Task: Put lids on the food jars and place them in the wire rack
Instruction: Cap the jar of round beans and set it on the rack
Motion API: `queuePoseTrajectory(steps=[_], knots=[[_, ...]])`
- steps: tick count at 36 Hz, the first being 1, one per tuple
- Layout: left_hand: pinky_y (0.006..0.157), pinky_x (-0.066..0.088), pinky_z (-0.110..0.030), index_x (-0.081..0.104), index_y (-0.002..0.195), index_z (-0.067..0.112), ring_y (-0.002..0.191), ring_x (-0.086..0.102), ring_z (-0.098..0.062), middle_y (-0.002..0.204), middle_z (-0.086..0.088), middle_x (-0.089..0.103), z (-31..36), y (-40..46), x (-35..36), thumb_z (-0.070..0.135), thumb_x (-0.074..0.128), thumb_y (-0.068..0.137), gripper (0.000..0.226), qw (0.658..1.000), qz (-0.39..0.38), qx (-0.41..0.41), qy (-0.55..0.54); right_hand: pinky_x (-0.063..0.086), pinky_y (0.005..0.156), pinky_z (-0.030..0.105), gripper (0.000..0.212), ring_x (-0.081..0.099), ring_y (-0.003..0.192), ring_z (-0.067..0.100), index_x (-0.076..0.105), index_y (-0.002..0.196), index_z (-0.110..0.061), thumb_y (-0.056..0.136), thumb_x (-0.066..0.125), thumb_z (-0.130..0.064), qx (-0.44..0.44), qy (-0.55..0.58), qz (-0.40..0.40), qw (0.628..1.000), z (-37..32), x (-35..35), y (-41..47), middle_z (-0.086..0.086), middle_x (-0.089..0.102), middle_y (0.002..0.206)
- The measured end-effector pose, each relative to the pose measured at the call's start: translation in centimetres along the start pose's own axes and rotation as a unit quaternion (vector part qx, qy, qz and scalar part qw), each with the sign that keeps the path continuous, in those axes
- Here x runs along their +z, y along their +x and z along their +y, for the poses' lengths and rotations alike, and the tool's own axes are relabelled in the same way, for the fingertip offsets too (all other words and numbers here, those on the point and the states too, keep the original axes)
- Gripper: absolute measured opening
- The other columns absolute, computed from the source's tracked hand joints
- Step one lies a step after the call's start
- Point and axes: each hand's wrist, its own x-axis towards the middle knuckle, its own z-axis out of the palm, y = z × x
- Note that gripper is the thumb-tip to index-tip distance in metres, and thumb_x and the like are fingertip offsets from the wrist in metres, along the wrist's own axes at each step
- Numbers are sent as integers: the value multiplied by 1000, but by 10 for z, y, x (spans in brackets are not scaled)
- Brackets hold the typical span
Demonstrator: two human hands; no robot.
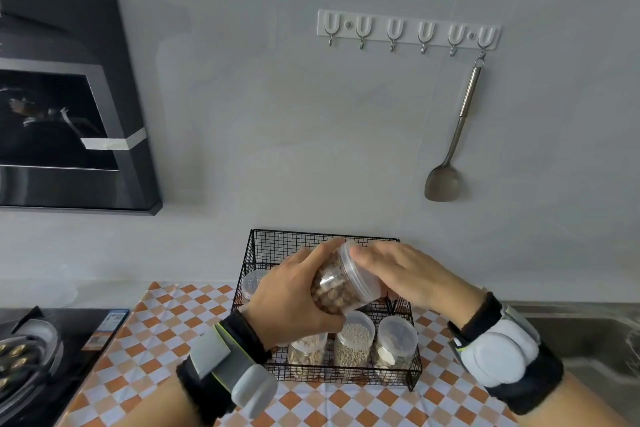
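Observation:
My left hand [294, 298] grips a clear jar of brown nuts [337, 288], tilted with its mouth toward the right, above the black wire rack [263, 250]. My right hand [412, 274] presses a clear lid [356, 272] onto the jar's mouth, fingers wrapped over it. In the rack's front row stand three lidded jars: one with pale flakes [308, 350], one with small white grains [355, 340], one with mixed pale pieces [396, 343]. Another lidded jar [252, 284] shows at the rack's back left, partly hidden by my left hand.
The rack sits on an orange-and-white checked cloth [166, 319]. A gas stove [31, 350] lies at the left, a metal sink [588, 329] at the right. A range hood [69, 107] hangs upper left. A steel spatula [453, 146] hangs from a hook rail [408, 28].

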Motion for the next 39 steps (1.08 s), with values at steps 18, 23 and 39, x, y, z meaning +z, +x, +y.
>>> queuePoseTrajectory(steps=[18,23,39], knots=[[84,59,-35,16,146,61,97,62,-6,121,18,57,10,-3,7,55,80,58,110,1000,-16,4,-16,58,81,47,76,71,87,15,29,139,-53,76,39,-95,-66,-14,-17,998,9,14,-14,-1,75,104],[82,59,-37,18,147,58,97,62,-7,122,18,57,12,-3,12,54,80,57,109,999,-13,-3,-33,42,53,32,68,53,52,18,38,116,-40,76,25,-93,-85,-44,75,993,5,25,-16,1,53,58],[85,60,-35,16,150,52,102,63,-8,129,16,57,14,-4,38,62,77,60,109,999,28,-31,-29,57,88,48,64,71,93,15,43,124,-46,77,37,-89,-6,101,41,994,15,39,-8,-7,73,105]])
